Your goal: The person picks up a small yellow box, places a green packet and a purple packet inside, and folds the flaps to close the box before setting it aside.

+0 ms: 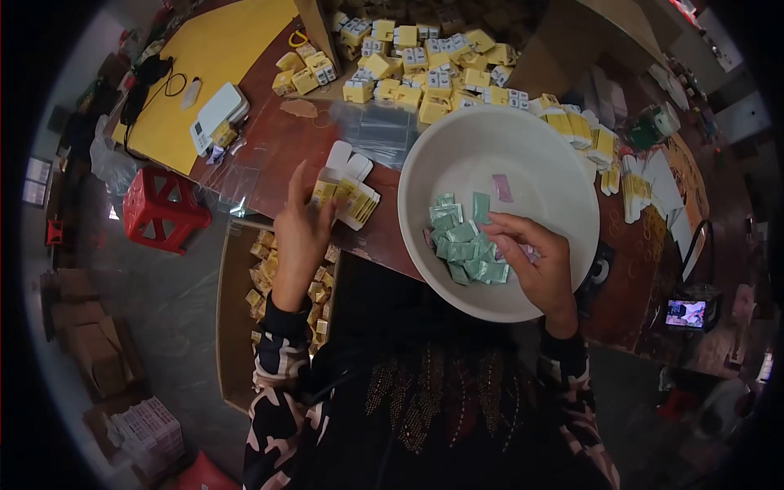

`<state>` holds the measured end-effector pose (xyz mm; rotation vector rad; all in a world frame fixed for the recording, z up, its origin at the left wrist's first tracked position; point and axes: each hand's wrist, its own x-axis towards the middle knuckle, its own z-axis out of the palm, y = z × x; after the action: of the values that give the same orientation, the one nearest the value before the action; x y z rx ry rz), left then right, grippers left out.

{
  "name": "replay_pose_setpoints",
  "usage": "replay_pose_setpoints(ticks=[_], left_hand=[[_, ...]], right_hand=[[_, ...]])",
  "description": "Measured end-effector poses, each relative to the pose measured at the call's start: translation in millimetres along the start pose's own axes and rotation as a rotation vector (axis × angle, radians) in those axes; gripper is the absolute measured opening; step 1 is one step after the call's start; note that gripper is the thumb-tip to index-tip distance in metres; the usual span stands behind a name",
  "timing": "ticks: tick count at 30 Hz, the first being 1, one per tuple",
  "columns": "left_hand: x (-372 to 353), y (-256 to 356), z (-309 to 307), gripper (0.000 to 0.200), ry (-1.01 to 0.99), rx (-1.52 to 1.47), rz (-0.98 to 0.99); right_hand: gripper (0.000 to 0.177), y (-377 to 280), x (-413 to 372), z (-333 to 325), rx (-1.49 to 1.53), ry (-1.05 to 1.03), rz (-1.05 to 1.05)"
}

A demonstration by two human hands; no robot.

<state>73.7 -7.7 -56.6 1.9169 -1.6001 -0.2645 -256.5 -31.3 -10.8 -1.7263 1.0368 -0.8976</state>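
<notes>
My left hand (pixel 302 237) is at the table's front edge, its index finger stretched up and its thumb apart. Right beside its fingers is a small yellow-and-white carton (pixel 325 189) with a raised white flap. Another such carton (pixel 359 204) lies against it on the right. Over the large white bowl (pixel 420 163), my right hand (pixel 539 265) pinches a green sachet (pixel 481 207) at its lower edge. Below the fingertips, several green sachets (pixel 461 249) are heaped in the bowl. A pink sachet (pixel 502 188) lies alone on the bowl's inner wall.
Many yellow-and-white cartons (pixel 437 69) are piled behind the bowl. Clear plastic sheets (pixel 377 131) lie left of it. A white scale (pixel 219 114) sits on yellow sheeting at the left. Below the table edge stands a cardboard box (pixel 233 310) of small packs, near a red stool (pixel 163 211).
</notes>
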Motion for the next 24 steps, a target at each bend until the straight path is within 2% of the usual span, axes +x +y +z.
replay_pose_setpoints(ticks=[2,3,5,6,7,8,9,11,13,15,16,17,18,21,24], left_hand=[[-4.7,24.0,-16.6,0.074,0.047,-0.321,0.021],[-8.1,38.8,-20.5,0.074,0.041,-0.326,0.027],[-15.5,74.1,-23.3,0.074,-0.050,-0.738,0.071],[-21.5,88.7,-23.8,0.077,-0.118,-0.823,0.029],[-27.3,96.7,-17.8,0.076,-0.147,-0.872,0.093],[-31.7,103.7,-11.8,0.074,-0.184,-0.926,0.163],[-34.2,111.4,-7.8,0.066,-0.158,-0.892,0.251],[-37.4,121.4,-5.1,0.058,-0.219,-0.813,0.332],[-40.5,125.0,-4.1,0.054,-0.269,-0.771,0.315],[-44.2,125.4,-2.7,0.053,-0.310,-0.845,0.263],[-45.5,123.4,-2.9,0.053,-0.364,-0.874,0.300],[-45.7,120.8,-4.2,0.051,-0.403,-0.896,0.189],[-44.7,118.1,-4.4,0.050,-0.430,-0.907,0.072],[-42.2,114.1,-0.9,0.049,-0.443,-0.958,0.026],[-40.4,114.7,5.3,0.043,-0.357,-0.927,0.161]], right_hand=[[0.032,-7.4,2.2,6.8,0.029,-0.024,-0.040],[0.035,-10.9,3.6,10.9,0.054,-0.051,-0.083],[0.042,-18.0,7.2,23.4,0.103,-0.023,-0.153],[0.049,-21.7,8.2,29.4,0.155,-0.001,-0.225],[0.049,-24.2,8.2,33.6,0.136,0.025,-0.219],[0.057,-25.8,8.0,36.3,0.153,0.003,-0.241],[0.065,-27.0,6.9,36.4,0.155,-0.003,-0.260],[0.069,-25.9,2.7,33.2,0.071,0.071,-0.380],[0.065,-23.8,-1.5,26.3,0.079,0.121,-0.432],[0.063,-24.8,-7.4,23.9,0.084,0.185,-0.402],[0.062,-22.7,-10.3,23.1,0.119,0.178,-0.356],[0.061,-20.5,-11.0,23.3,0.167,0.158,-0.319],[0.062,-16.2,-10.1,25.6,0.132,0.200,-0.377],[0.062,-10.4,-10.0,28.2,0.196,0.158,-0.362],[0.062,-8.2,-4.8,27.2,0.149,0.160,-0.493]])
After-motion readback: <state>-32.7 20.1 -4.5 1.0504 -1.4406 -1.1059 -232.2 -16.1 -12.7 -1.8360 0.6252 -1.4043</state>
